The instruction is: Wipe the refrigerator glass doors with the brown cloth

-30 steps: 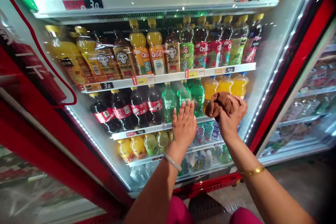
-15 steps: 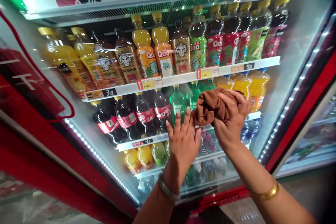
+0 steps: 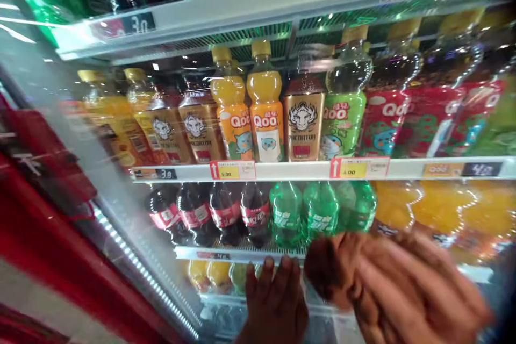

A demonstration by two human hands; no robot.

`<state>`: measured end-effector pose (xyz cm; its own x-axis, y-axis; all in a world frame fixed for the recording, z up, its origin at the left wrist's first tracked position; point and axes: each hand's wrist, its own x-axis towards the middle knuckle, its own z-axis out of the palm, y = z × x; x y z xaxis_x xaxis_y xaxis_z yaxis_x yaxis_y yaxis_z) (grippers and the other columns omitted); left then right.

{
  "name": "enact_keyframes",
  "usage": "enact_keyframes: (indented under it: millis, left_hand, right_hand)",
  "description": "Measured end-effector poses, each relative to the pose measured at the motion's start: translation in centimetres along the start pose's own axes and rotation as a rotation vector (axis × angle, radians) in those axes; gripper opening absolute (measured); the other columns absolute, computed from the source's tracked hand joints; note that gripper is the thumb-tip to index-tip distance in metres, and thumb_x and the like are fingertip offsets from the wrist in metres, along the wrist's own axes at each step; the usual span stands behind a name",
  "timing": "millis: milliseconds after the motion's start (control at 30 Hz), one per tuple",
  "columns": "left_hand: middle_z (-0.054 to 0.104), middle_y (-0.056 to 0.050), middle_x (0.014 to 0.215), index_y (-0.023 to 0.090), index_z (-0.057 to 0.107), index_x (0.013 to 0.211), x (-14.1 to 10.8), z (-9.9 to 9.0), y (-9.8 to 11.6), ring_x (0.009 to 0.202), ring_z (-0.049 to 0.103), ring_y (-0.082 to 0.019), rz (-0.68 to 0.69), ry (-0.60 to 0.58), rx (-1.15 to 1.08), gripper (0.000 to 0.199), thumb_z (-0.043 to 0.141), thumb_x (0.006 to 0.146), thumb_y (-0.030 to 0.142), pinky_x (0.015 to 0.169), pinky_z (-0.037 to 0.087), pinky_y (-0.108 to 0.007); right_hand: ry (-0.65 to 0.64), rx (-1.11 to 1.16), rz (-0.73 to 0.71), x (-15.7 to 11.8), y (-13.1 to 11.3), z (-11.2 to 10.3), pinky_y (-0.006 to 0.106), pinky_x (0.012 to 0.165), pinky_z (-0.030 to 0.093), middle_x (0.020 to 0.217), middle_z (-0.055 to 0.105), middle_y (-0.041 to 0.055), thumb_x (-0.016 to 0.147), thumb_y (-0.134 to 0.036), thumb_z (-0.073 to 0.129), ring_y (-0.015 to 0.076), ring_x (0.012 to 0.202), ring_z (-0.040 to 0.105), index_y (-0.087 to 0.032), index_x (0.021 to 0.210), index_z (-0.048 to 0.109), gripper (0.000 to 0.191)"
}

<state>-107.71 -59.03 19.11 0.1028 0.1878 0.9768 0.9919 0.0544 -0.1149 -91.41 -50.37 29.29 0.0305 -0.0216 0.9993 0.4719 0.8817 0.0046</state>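
My right hand point(image 3: 419, 285), large and blurred at the lower right, is closed around a bunched brown cloth point(image 3: 328, 269). The cloth bulges out past the fingertips on the left, in front of the lower shelf. My left hand point(image 3: 276, 301) is at the bottom middle, palm forward and fingers stretched upward, holding nothing. It appears to lie against the cooler's clear front, though contact is hard to make out. Behind the hands are green soda bottles point(image 3: 320, 215) and dark cola bottles point(image 3: 256, 217) with red labels.
The middle shelf point(image 3: 290, 171) carries orange Qoo bottles point(image 3: 265, 118), gold Predator bottles point(image 3: 304, 123) and red-labelled ones point(image 3: 385, 123), with price tags below. Orange drinks point(image 3: 443, 209) stand lower right. A red frame point(image 3: 60, 258) and light strip point(image 3: 137, 263) edge the cooler's left side.
The view has moved closer to the shelves. Both hands now sit lower in the picture; the right hand with the cloth appears much larger and more blurred. The left hand stays open.
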Motion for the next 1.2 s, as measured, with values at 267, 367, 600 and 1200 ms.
enact_keyframes:
  millis: [267, 367, 600, 1200]
  left_hand:
    - [0.057, -0.01, 0.156, 0.015, 0.056, 0.149, 2.6, -2.4, 0.2, 0.164, 0.011, -0.02, 0.029, -0.177, 0.033, 0.055, 0.054, 0.095, 0.021, 0.137, 0.005, -0.047]
    - [0.042, -0.01, 0.167, 0.013, 0.04, 0.16, 4.3, -4.7, -1.2, 0.164, 0.015, -0.02, 0.063, -0.331, 0.021, 0.062, 0.047, 0.1, 0.021, 0.137, 0.009, -0.047]
    - [0.022, -0.013, 0.174, 0.014, 0.027, 0.166, 10.3, -7.2, -6.7, 0.164, 0.014, -0.027, -0.138, -0.343, 0.082, 0.063, 0.04, 0.105, 0.027, 0.133, 0.009, -0.061]
    - [0.023, -0.011, 0.174, 0.013, 0.026, 0.166, 7.6, -4.2, -8.7, 0.164, 0.009, -0.026, 0.056, -0.129, 0.123, 0.068, 0.047, 0.104, 0.032, 0.136, 0.011, -0.053]
  right_hand:
    - [-0.062, 0.027, 0.091, -4.0, -2.0, -1.1, 0.057, 0.11, 0.049, 0.123, 0.068, 0.0032, 0.084, -0.022, 0.076, 0.0329, 0.129, 0.059, -0.04, 0.119, 0.072, 0.04]
    - [-0.162, -0.03, 0.142, -4.2, -3.9, -1.8, 0.055, 0.111, 0.047, 0.124, 0.067, 0.0038, 0.084, -0.017, 0.071, 0.0304, 0.13, 0.056, -0.034, 0.114, 0.072, 0.035]
    - [-0.039, -0.115, 0.255, 3.6, -8.4, 2.3, 0.058, 0.114, 0.04, 0.135, 0.063, 0.0058, 0.086, -0.018, 0.066, 0.032, 0.135, 0.046, -0.033, 0.119, 0.072, 0.037]
    - [-0.034, -0.027, -0.064, -1.7, -10.2, 4.2, 0.049, 0.112, 0.045, 0.121, 0.068, 0.0039, 0.086, -0.022, 0.072, 0.0281, 0.129, 0.057, -0.032, 0.116, 0.07, 0.032]
